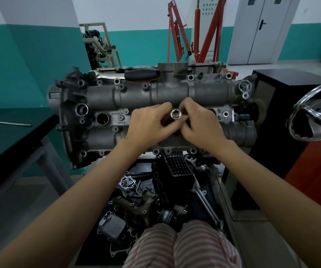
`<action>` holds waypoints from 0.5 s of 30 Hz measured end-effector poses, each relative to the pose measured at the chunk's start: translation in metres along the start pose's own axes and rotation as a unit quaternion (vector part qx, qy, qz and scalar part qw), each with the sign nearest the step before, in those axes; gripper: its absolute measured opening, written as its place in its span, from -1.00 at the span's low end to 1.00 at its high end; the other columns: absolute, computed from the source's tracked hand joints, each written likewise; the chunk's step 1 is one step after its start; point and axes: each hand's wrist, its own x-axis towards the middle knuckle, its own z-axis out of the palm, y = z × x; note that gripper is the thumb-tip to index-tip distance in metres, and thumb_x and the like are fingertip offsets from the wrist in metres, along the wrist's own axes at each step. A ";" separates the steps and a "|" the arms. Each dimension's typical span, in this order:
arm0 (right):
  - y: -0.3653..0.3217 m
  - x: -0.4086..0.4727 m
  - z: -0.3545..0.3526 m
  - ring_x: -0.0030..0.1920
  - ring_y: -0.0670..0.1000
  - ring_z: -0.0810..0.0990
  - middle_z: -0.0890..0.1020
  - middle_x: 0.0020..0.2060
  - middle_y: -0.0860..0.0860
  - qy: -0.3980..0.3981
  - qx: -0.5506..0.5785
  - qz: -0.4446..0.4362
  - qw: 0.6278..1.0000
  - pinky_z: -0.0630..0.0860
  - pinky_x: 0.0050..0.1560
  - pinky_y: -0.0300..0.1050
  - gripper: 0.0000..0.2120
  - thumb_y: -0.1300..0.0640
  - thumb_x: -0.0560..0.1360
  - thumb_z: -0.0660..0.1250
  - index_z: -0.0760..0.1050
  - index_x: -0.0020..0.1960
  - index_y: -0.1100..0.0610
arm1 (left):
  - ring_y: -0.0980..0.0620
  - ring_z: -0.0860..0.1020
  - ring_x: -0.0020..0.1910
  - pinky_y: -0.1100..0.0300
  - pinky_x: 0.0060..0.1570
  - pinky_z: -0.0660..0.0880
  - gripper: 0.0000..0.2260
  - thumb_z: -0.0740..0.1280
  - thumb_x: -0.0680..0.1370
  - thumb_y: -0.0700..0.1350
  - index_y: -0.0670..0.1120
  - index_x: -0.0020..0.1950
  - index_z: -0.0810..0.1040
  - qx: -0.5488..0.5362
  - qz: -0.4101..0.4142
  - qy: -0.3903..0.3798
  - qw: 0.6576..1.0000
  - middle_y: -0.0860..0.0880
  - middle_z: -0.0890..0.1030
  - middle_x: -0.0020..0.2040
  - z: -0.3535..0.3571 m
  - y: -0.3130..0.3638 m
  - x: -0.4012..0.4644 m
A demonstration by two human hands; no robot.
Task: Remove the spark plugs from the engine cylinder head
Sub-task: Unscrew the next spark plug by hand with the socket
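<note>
Two hands meet over the middle of the engine cylinder head [155, 93], both holding one socket [175, 114], a short metal tube whose open square end faces up toward the camera. Left hand [148, 124]: fingers curled in from the left, tips pinching the tube's side. Right hand [200, 122]: fingers curled in from the right, also pinching it, thumb and forefinger closest to the rim. Socket's long axis: roughly upright, tilted slightly toward the viewer, running down between the two sets of fingertips into the central row of wells. Lower end: hidden by the fingers, so whether it sits seated on a spark plug cannot be told; no spark plug itself is visible. Neighbouring well [102, 119]: open and dark, well to the left along the same row; another opening partly shows just beyond the right hand. Nearer hand: neither, both touch the tube equally. Judgement: the next move likely depends on keeping the tube in line with the well beneath it. Black-handled tool [142, 74]: lying along the far edge of the head, apart from both hands.
</note>
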 end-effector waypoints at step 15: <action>-0.020 -0.006 -0.017 -0.58 -0.20 0.39 0.48 -0.50 -0.01 -0.032 0.191 0.286 0.939 0.26 -0.52 -0.36 -0.77 0.23 0.52 0.11 0.43 -0.28 0.19 | -0.14 0.48 -0.36 0.01 -0.35 0.40 -0.83 0.27 0.54 -0.11 -0.20 -0.13 0.36 -0.052 -0.105 -0.132 0.984 -0.10 0.51 -0.38 -0.025 0.033 0.021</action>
